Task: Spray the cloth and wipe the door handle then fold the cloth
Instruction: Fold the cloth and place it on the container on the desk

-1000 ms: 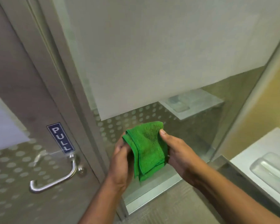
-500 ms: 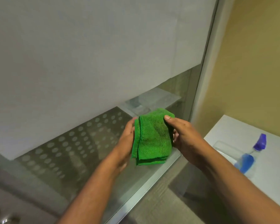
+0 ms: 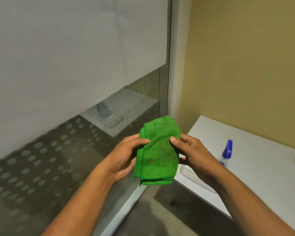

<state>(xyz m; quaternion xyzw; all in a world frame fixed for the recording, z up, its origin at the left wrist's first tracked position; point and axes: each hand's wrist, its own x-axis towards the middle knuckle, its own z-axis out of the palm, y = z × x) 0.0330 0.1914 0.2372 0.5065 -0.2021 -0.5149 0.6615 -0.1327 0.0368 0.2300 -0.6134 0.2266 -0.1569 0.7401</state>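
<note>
One green cloth (image 3: 157, 155), folded into several layers, is held up in the air between two hands, in front of the glass wall (image 3: 61, 150) and just left of the white surface (image 3: 255, 167). The left hand (image 3: 124, 159) grips the cloth's left edge: its thumb presses on the front face near the top, while its other fingers (image 3: 134, 165) curl behind the fabric. The right hand (image 3: 192, 154) pinches the right edge in the same way, thumb on the front and its fingers (image 3: 188, 142) bent round the side. The two thumbs are near each other on the upper half of the cloth. The top of the cloth stands up above both thumbs, and the lower half hangs free with its stacked edges showing at the bottom.

One spray bottle (image 3: 227, 151) with a blue head stands on the surface, to the right of the right hand and partly hidden by the wrist. One clear tray (image 3: 192, 178) sits at the surface's near edge, mostly covered by the right forearm.

The cloth hangs close to the near left corner of the surface, above the floor (image 3: 160, 217). A metal frame post (image 3: 169, 65) rises behind the cloth, with the yellow wall (image 3: 245, 65) to its right. The surface to the right of the bottle lies bare.
</note>
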